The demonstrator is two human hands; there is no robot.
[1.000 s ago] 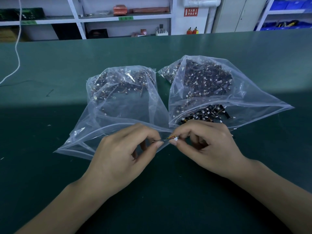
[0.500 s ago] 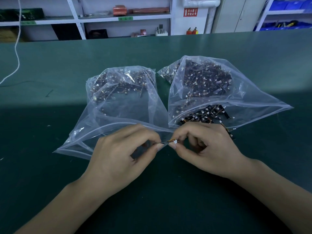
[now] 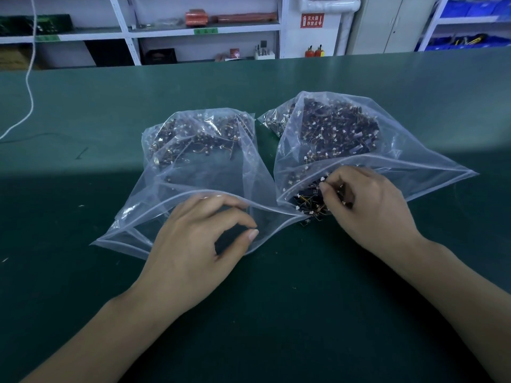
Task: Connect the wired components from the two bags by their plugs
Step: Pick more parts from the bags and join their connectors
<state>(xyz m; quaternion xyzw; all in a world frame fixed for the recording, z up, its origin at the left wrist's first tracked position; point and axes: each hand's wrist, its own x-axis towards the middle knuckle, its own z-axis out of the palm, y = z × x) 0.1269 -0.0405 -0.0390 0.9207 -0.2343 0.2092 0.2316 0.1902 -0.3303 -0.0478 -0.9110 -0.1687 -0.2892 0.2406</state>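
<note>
Two clear bags lie side by side on the green table [image 3: 83, 286], mouths toward the person. Left bag [image 3: 193, 172] holds its dark wired parts heaped at the far end, well beyond the left hand [image 3: 193, 244]; its open mouth lies under and around that hand. Right bag [image 3: 359, 150] is fuller, with parts [image 3: 340, 128] piled far back and a smaller heap [image 3: 309, 197] at its mouth, just left of the right hand [image 3: 367, 200]. The right hand's fingers curl down into that near heap; whether they pinch a part I cannot tell. The left hand hovers with thumb and forefinger bent toward each other, a narrow gap between the tips, nothing seen in it.
</note>
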